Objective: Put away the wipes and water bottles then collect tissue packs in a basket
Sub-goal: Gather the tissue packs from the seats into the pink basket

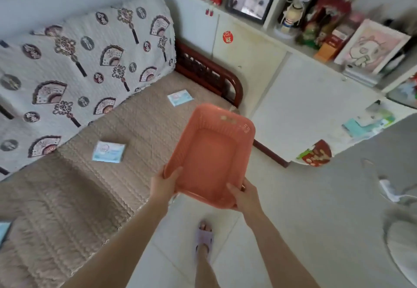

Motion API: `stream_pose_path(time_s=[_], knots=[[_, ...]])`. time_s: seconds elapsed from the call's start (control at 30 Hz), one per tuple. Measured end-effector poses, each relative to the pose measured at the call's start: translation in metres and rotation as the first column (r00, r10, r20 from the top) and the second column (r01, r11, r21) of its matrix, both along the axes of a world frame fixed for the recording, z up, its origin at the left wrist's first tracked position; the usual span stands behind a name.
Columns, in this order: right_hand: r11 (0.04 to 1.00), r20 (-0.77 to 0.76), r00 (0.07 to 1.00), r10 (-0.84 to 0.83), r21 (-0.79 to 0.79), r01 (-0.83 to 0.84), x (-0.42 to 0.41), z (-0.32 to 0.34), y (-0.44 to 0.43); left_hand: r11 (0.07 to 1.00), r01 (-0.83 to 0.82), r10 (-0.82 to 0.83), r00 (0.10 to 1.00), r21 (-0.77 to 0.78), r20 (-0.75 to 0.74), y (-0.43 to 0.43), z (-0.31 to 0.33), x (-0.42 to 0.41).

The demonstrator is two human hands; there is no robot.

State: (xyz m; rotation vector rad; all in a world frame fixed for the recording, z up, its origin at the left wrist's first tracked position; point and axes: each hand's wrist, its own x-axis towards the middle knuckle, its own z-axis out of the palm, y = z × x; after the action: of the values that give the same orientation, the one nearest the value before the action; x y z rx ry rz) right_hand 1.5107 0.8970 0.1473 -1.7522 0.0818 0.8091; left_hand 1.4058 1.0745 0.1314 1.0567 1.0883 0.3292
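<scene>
An empty orange plastic basket (212,152) is held in the air over the sofa's front edge. My left hand (163,185) grips its near left corner and my right hand (244,195) grips its near right corner. Two light blue tissue packs lie flat on the beige sofa seat: one (108,152) left of the basket, one (180,97) further back near the wooden armrest. A third blue pack (4,231) shows partly at the left edge of the frame.
The sofa (74,197) has a fan-patterned cover on its backrest and a dark wooden armrest (216,78). White cabinets (304,111) with crowded shelves stand to the right. My slippered foot (204,240) is on the tiled floor.
</scene>
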Motion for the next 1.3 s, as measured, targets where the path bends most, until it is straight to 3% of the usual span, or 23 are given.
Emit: stream_pose_path(time_s=[0.23, 0.47, 0.73, 0.93, 1.3], knots=[[0.960, 0.044, 0.960, 0.276, -0.067, -0.272, 0.146, 0.007, 0.102, 0.977, -0.213, 0.213, 0.977, 0.012, -0.014, 0.071, 0.008, 0.097], [0.855, -0.002, 0.861, 0.509, -0.114, -0.506, 0.232, -0.008, 0.217, 0.923, -0.385, 0.386, 0.922, 0.020, -0.044, 0.144, 0.007, 0.146], [0.643, -0.065, 0.680, 0.730, -0.273, -0.716, 0.282, -0.024, 0.326, 0.849, -0.529, 0.526, 0.844, 0.001, -0.108, 0.211, -0.017, 0.174], [0.555, -0.156, 0.585, 0.796, -0.199, -0.808, 0.303, -0.035, 0.400, 0.763, -0.643, 0.632, 0.763, -0.063, -0.133, 0.245, -0.037, 0.182], [0.317, -0.155, 0.362, 0.919, -0.256, -0.913, 0.317, -0.067, 0.478, 0.531, -0.841, 0.820, 0.540, -0.101, -0.189, 0.261, -0.057, 0.203]])
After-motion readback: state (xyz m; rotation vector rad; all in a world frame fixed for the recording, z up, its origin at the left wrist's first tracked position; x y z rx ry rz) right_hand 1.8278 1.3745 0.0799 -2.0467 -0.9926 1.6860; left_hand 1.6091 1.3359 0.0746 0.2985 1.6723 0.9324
